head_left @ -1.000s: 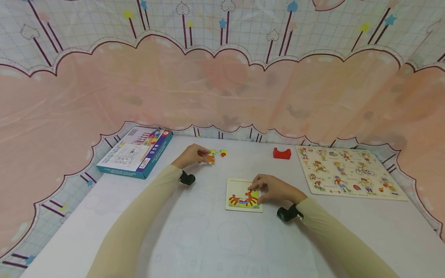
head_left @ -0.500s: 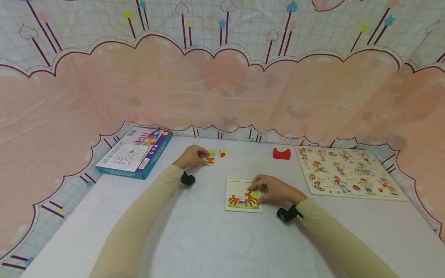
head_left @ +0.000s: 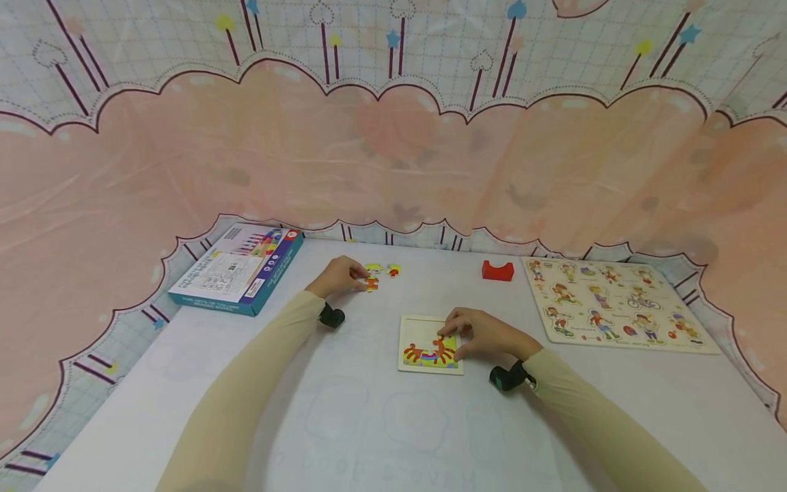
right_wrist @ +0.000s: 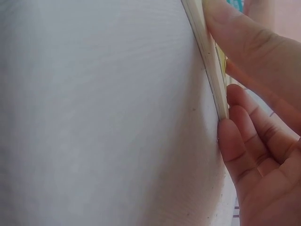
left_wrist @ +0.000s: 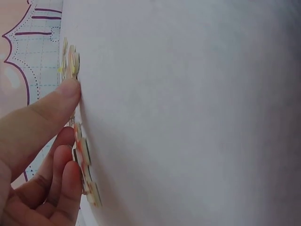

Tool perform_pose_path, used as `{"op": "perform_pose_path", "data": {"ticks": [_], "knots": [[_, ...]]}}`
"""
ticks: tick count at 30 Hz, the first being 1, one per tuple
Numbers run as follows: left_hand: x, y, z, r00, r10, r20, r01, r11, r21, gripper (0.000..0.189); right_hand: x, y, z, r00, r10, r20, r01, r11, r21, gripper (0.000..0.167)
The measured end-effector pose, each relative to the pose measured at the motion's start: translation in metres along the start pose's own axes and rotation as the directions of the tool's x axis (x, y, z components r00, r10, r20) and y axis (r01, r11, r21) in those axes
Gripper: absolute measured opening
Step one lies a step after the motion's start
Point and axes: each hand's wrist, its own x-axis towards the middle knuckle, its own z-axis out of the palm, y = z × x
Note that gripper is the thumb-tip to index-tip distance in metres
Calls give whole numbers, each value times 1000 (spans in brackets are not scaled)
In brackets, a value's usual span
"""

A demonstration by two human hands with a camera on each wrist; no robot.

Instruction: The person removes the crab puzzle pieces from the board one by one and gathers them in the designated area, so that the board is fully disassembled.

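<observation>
My left hand (head_left: pixel 340 275) is at the loose jigsaw pieces (head_left: pixel 371 283) near the back of the table. In the left wrist view, its thumb (left_wrist: pixel 70 92) touches a piece, and bent fingers (left_wrist: pixel 69 181) lie beside the lower pieces. Whether it pinches one is hidden. My right hand (head_left: pixel 486 333) holds the right side of a small square puzzle board (head_left: pixel 410 326). Orange animal pieces fill the board's lower part, while its upper left is bare. In the right wrist view, the thumb and fingertips (right_wrist: pixel 230 136) are against the board's pale edge (right_wrist: pixel 211 70).
A boxed set (head_left: pixel 236 270) lies at the back left. To the back right are a red notched block (head_left: pixel 498 271) and a large picture board (head_left: pixel 621 304) of figures. Another loose piece (head_left: pixel 394 271) sits just right of the left hand. A patterned cloth hangs behind the table.
My left hand has shifted very slightly beside the loose pieces, and the orange piece there lies at a slightly different angle. The right hand stays on the puzzle board.
</observation>
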Motion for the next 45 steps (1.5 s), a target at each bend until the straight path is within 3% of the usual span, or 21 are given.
{"op": "perform_pose_path", "data": {"ticks": [2,6,10,14,18,23,31,38,45], "knots": [[-2,4,-1,999,-43,8,43,999,7,30,0,0,0,1000,-4,3,4,1000,-1,40],[-7,8,-1,998,-58,-11,58,998,15,32,1,-1,0,1000,-9,8,9,1000,-1,40],[-10,10,1,999,-6,-43,6,1000,5,33,0,-2,0,1000,1,7,-1,1000,-12,40],[-18,20,10,997,74,-35,-74,997,-5,33,0,-2,1,1000,27,1,-27,999,-43,40],[-28,39,26,989,149,27,-149,989,9,33,-3,-4,2,999,52,-9,-52,996,-69,42],[-40,68,46,964,227,142,-228,974,-9,32,-7,-8,2,996,78,-51,-82,993,-87,44],[-48,104,77,927,234,294,-245,970,-1,27,-10,-9,2,994,67,-85,-77,990,-120,54],[-49,112,94,913,220,344,-245,969,30,21,-9,-6,4,996,45,-78,-56,988,-145,56],[-49,116,94,920,195,341,-218,976,30,23,-8,-7,3,996,46,-79,-57,989,-136,54]]}}
